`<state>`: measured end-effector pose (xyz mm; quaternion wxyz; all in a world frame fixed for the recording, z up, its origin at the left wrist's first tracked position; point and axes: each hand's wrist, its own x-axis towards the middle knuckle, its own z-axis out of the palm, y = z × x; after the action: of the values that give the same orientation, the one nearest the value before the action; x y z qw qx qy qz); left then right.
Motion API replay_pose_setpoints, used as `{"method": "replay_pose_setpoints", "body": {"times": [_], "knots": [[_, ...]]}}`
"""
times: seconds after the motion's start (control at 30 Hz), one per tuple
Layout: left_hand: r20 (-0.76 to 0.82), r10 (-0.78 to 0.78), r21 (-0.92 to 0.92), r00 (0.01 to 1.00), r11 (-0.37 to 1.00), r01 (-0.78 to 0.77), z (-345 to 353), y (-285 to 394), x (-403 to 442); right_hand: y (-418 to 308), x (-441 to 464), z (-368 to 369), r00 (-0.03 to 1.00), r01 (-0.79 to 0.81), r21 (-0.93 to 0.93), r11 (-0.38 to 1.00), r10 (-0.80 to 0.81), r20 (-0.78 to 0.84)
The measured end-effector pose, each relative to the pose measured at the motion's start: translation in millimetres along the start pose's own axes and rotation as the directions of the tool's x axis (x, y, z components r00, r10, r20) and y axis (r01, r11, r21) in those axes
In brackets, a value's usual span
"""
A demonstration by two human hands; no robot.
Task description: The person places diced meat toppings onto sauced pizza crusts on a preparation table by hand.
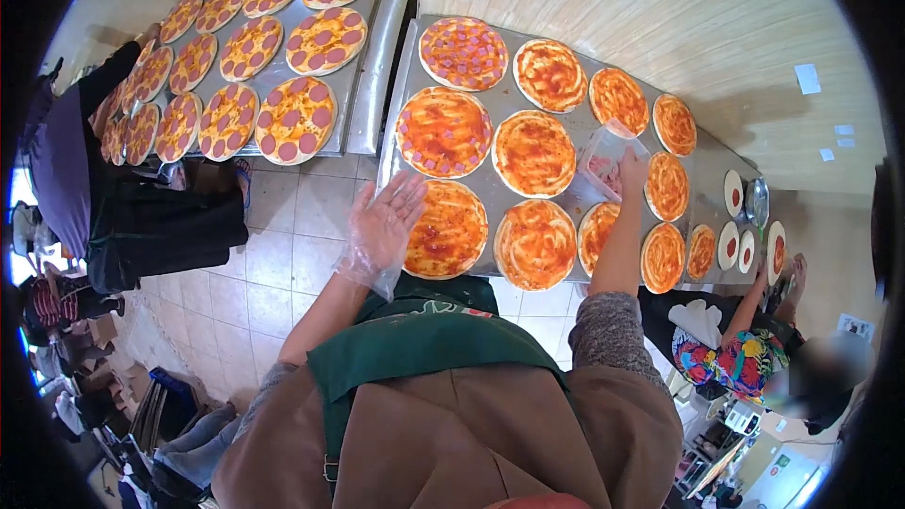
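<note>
My left hand (385, 224), in a clear plastic glove, is held palm up with spread fingers beside a sauced pizza base (445, 229) at the table's near edge. My right hand (632, 172) reaches to a clear plastic container (605, 165) with pink pieces in it; its fingers are too small to make out. Pink cubes cover one sauced base (463, 54) at the back left, and some lie on the base (443, 131) in front of it. Other bases, such as this one (534, 154), bear only red sauce.
A second metal table (363, 104) on the left holds several pizzas with round slices (296, 120). One person (66, 151) stands at its far end. Another person (731, 353) works at the right, near small bases and a metal bowl (757, 201).
</note>
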<state>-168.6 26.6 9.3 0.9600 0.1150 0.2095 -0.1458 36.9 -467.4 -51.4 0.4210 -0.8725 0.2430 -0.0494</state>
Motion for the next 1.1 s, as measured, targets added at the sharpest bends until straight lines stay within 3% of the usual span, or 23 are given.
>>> {"method": "replay_pose_setpoints", "body": {"times": [0.03, 0.1, 0.13, 0.2, 0.23, 0.3, 0.37, 0.47, 0.5, 0.6, 0.7, 0.8, 0.9, 1.0, 1.1], "knots": [[0.006, -0.012, 0.032, 1.0, 0.999, 0.012, 4, -6, 8, -17, -3, -2, 0.998, -0.051, 0.146, 0.988, 0.055, -0.023], [0.007, -0.029, 0.155, 1.0, 0.987, 0.027, 17, -22, 28, -75, -41, 7, 0.967, -0.242, 0.579, 0.778, 0.142, 0.213], [0.004, -0.037, 0.215, 0.999, 0.976, 0.035, 25, -31, 39, -92, -63, 22, 0.943, -0.284, 0.585, 0.76, 0.111, 0.314], [0.104, -0.069, 0.138, 0.992, 0.989, 0.054, 39, -50, 61, -132, -117, 57, 0.859, -0.302, 0.566, 0.767, -0.038, 0.511], [0.152, -0.081, 0.101, 0.985, 0.993, 0.066, 44, -56, 71, -156, -150, 75, 0.825, -0.351, 0.522, 0.777, -0.007, 0.565], [0.121, -0.035, -0.002, 0.992, 0.999, 0.035, 43, -67, 95, -193, -211, 118, 0.867, -0.344, 0.567, 0.748, 0.021, 0.498], [0.083, 0.009, -0.05, 0.997, 0.999, -0.005, 41, -64, 104, -182, -236, 156, 0.896, -0.174, 0.689, 0.704, -0.177, 0.408], [0.013, 0.054, -0.069, 0.998, 0.996, -0.053, 46, -51, 101, -182, -260, 176, 0.949, -0.066, 0.783, 0.618, -0.204, 0.241], [-0.011, 0.056, -0.094, 0.998, 0.994, -0.057, 49, -48, 100, -182, -262, 172, 0.927, -0.045, 0.756, 0.653, -0.255, 0.275], [-0.009, 0.056, -0.173, 0.998, 0.983, -0.057, 52, -42, 93, -192, -270, 162, 0.895, -0.223, 0.836, 0.502, -0.234, 0.38], [0.018, 0.104, -0.224, 0.994, 0.97, -0.097, 45, -39, 93, -211, -263, 149, 0.878, -0.278, 0.879, 0.387, -0.269, 0.396], [0.021, 0.122, -0.231, 0.992, 0.966, -0.114, 43, -34, 90, -208, -242, 140, 0.868, -0.254, 0.796, 0.55, -0.234, 0.438], [0.075, 0.138, -0.197, 0.988, 0.973, -0.121, 51, -27, 82, -214, -230, 134, 0.787, 0.122, 0.472, 0.873, -0.375, 0.49], [0.163, 0.154, -0.14, 0.975, 0.981, -0.131, 49, -22, 80, -225, -239, 135, 0.67, 0.489, 0.244, 0.837, -0.54, 0.51], [0.13, 0.137, -0.066, 0.982, 0.989, -0.129, 47, -18, 77, -227, -236, 143, 0.648, 0.45, 0.288, 0.845, -0.531, 0.545]]}}
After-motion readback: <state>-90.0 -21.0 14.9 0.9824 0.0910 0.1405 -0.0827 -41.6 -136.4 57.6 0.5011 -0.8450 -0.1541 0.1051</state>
